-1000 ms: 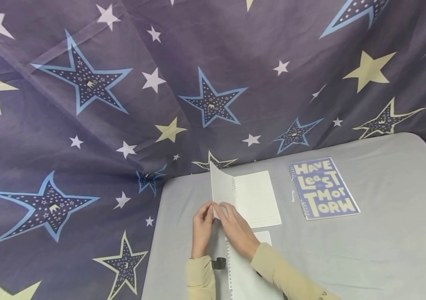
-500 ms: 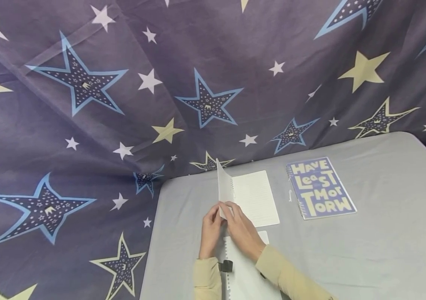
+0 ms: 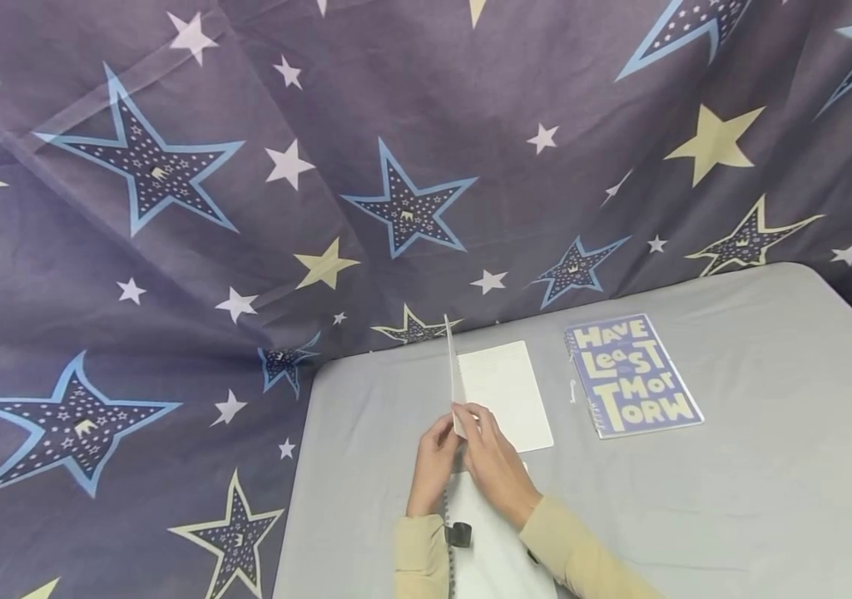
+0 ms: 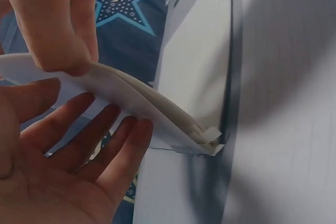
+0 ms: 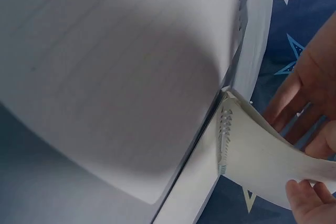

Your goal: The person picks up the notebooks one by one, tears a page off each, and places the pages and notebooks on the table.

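An open spiral notebook (image 3: 504,391) with lined pages lies near the back of the table. Its left-hand leaves (image 3: 456,374) stand almost upright, seen edge-on in the head view. My left hand (image 3: 436,460) is on their left side; in the left wrist view, its slightly bent fingers (image 4: 105,145) touch the underside of the bowed leaves. From the other side my right hand (image 3: 495,462) pinches the near corner of the leaves with its fingertips (image 5: 304,195). A second open notebook (image 3: 493,532) lies below the forearms, with holes or a spiral along its left edge.
A closed purple notebook (image 3: 636,374) with large pale lettering lies to the right. A small white piece (image 3: 572,391) is beside its spine. Dark star-printed cloth (image 3: 366,125) hangs behind and left of the grey-covered table (image 3: 755,466).
The raised leaves have swung rightward from a leftward tilt to nearly upright. Both hands have moved right with them. The head view has shifted slightly.
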Tool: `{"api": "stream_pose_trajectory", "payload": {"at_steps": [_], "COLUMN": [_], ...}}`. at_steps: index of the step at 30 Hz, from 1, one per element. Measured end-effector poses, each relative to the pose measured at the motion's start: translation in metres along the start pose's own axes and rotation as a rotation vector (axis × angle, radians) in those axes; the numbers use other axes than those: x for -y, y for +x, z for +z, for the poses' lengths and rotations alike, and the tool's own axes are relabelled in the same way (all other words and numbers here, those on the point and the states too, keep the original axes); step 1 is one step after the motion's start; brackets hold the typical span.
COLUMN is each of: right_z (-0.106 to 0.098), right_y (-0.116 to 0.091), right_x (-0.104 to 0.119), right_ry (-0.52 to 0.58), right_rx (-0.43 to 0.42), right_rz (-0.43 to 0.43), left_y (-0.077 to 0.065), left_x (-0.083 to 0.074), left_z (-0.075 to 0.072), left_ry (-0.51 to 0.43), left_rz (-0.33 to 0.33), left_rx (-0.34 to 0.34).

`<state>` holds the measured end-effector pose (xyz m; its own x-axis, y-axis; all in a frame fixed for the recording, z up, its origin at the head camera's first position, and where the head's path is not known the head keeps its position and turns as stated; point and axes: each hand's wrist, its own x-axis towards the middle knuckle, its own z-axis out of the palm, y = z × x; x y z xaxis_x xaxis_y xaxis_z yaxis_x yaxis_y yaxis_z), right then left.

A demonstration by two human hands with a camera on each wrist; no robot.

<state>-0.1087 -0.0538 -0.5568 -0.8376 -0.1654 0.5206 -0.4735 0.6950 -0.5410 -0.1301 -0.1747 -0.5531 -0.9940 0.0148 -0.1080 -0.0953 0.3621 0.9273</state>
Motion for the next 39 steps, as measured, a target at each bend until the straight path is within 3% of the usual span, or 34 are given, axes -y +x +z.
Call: {"api": "stream_pose_trajectory", "payload": {"at_steps": [7, 15, 25, 31, 39], "right_z": [-0.005, -0.009, -0.012, -0.016, -0.018], "right_y": [-0.004, -0.007, -0.012, -0.016, -0.02], "right_x": [-0.005, -0.018, -0.03, -0.037, -0.047], "right_ry": [0.002, 0.027, 0.047, 0.042, 0.041], "right_rx": [0.004, -0.051, -0.08, -0.103, -0.085], "right_rz": [0.053, 0.073, 0.132, 0.167, 0.261], "left_y": [0.0, 0.002, 0.004, 0.005, 0.003], "left_x": [0.002, 0.008, 0.008, 0.011, 0.008], "left_z": [0.005, 0.011, 0.012, 0.013, 0.012], "left_ry": [0.068, 0.263, 0.339, 0.379, 0.392], "left_rz": [0.007, 0.077, 0.065, 0.112, 0.123], "left_rx": [0.026, 0.02, 0.042, 0.034, 0.026]}}
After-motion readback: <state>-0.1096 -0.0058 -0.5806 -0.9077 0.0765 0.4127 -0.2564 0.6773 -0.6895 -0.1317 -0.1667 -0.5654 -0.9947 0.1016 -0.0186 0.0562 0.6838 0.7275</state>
